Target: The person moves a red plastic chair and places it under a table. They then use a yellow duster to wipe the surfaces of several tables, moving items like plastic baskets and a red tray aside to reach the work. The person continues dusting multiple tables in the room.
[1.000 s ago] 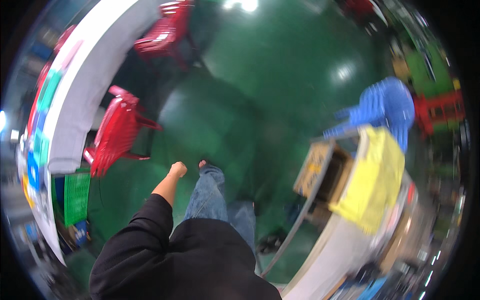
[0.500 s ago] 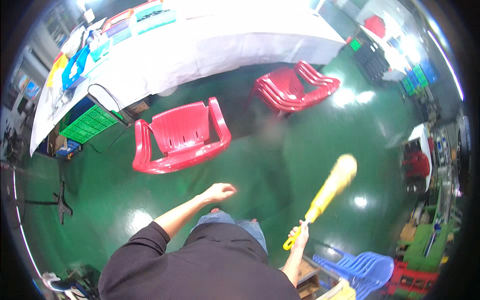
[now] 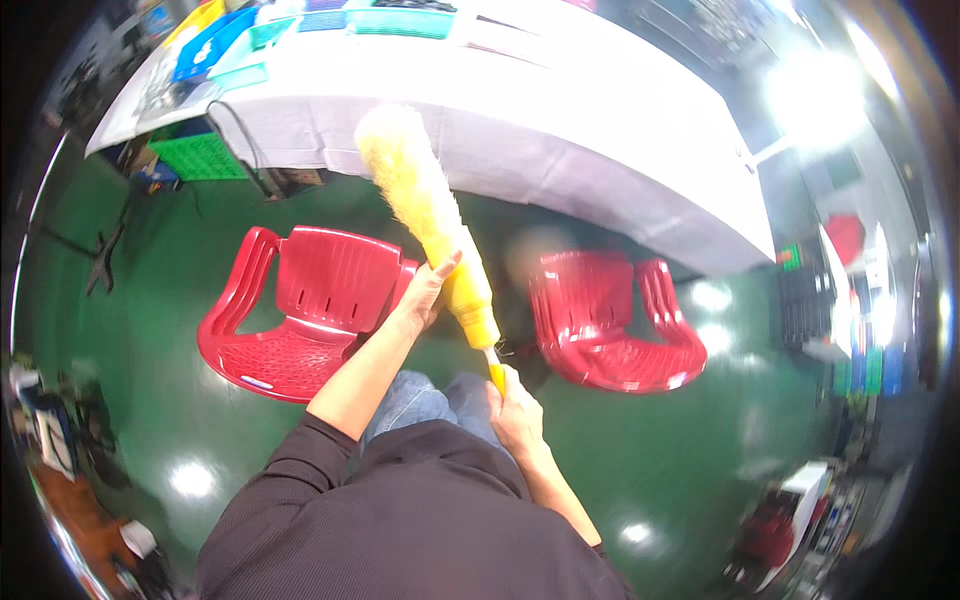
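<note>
A white-covered table (image 3: 620, 150), cut off at the top, stretches behind a red chair (image 3: 338, 275) left of centre and a second red chair (image 3: 620, 360) right of centre. Mid-frame slants a yellow duster (image 3: 412, 180), handle end hidden in the closed right hand (image 3: 516, 412); the half-curled left hand (image 3: 424, 296) touches its side, grip unclear.
</note>
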Tool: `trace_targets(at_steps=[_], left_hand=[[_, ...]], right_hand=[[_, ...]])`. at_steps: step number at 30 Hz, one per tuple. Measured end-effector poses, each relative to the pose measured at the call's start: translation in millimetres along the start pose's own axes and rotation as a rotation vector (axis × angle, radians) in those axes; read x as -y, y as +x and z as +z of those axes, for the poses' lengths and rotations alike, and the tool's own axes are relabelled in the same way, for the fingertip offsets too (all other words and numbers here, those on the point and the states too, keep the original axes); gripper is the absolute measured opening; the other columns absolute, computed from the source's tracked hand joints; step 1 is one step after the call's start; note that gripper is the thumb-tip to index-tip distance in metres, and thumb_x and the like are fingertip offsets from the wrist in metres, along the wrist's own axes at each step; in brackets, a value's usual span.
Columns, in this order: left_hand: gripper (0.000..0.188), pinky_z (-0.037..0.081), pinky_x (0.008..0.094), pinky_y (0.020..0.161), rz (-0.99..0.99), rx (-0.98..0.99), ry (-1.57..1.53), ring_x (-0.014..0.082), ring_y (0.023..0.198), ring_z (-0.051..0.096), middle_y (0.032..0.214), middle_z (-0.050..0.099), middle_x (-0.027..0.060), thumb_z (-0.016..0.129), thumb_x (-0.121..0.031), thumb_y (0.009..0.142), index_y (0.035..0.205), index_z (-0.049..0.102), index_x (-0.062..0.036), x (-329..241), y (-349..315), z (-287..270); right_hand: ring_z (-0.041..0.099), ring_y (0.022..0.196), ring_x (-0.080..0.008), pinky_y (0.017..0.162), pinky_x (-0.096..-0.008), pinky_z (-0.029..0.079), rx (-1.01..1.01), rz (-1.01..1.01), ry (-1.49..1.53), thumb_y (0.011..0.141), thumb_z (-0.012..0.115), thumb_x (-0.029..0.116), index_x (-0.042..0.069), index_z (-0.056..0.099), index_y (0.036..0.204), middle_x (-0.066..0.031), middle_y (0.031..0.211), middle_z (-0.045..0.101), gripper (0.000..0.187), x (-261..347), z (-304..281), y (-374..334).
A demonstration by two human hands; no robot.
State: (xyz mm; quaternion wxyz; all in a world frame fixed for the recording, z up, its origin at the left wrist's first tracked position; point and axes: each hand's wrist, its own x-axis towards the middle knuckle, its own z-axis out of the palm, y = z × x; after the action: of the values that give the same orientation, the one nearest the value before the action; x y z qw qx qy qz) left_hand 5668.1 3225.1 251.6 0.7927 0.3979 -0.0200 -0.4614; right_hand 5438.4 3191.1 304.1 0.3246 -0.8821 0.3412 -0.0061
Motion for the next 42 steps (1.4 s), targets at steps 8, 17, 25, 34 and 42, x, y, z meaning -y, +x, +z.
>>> trace_targets(at_steps=[8,17,25,34,42], left_hand=[[0.07,0.05,0.0432,0.084,0.248,-0.002,-0.168,0.0253,0.099,0.059,0.113,0.056,0.0144,0.055,-0.058,0.081,0.124,0.042,-0.0045,-51,68,4],[0.045,0.046,0.0374,0.082,0.117,-0.446,0.342,0.0214,0.102,0.057,0.119,0.056,0.0119,0.05,-0.038,0.091,0.125,0.047,-0.0084,-130,213,-51],[0.033,0.047,0.0269,0.07,-0.102,-0.773,0.698,0.0134,0.089,0.06,0.109,0.061,0.0043,0.052,-0.03,0.09,0.119,0.053,-0.0129,-197,236,-151],[0.031,0.047,0.0262,0.071,-0.008,-0.703,0.642,0.0135,0.091,0.06,0.107,0.061,0.0046,0.051,-0.028,0.091,0.117,0.055,-0.0119,-228,309,-108],[0.028,0.045,0.0254,0.072,0.137,-0.502,0.761,0.012,0.089,0.06,0.105,0.062,0.0049,0.05,-0.023,0.091,0.115,0.057,-0.0084,-258,394,-24]], right_hand=[[0.038,0.043,-0.0077,0.038,-0.0228,0.032,1.072,0.307,1.137,0.095,0.041,0.039,0.007,0.05,0.102,-0.0006,0.061,0.044,0.034,24,-59,200],[0.048,0.046,-0.0117,0.041,-0.0281,0.042,0.478,0.199,0.87,0.09,0.052,0.036,0.007,0.053,0.102,-0.0045,0.067,0.052,0.031,79,5,501],[0.049,0.047,-0.0177,0.039,-0.0278,0.04,-0.569,0.92,1.43,0.092,0.044,0.039,0.004,0.045,0.097,-0.0092,0.065,0.05,0.036,-239,-148,485],[0.047,0.039,-0.0113,0.031,-0.024,0.037,-0.221,0.66,0.606,0.093,0.047,0.032,0.016,0.048,0.113,-0.0015,0.054,0.045,0.025,-160,-129,477],[0.053,0.065,-0.0262,0.056,-0.0343,0.043,0.134,0.171,0.261,0.091,0.05,0.029,0.014,0.052,0.122,-0.014,0.07,0.055,0.034,-74,-160,510]])
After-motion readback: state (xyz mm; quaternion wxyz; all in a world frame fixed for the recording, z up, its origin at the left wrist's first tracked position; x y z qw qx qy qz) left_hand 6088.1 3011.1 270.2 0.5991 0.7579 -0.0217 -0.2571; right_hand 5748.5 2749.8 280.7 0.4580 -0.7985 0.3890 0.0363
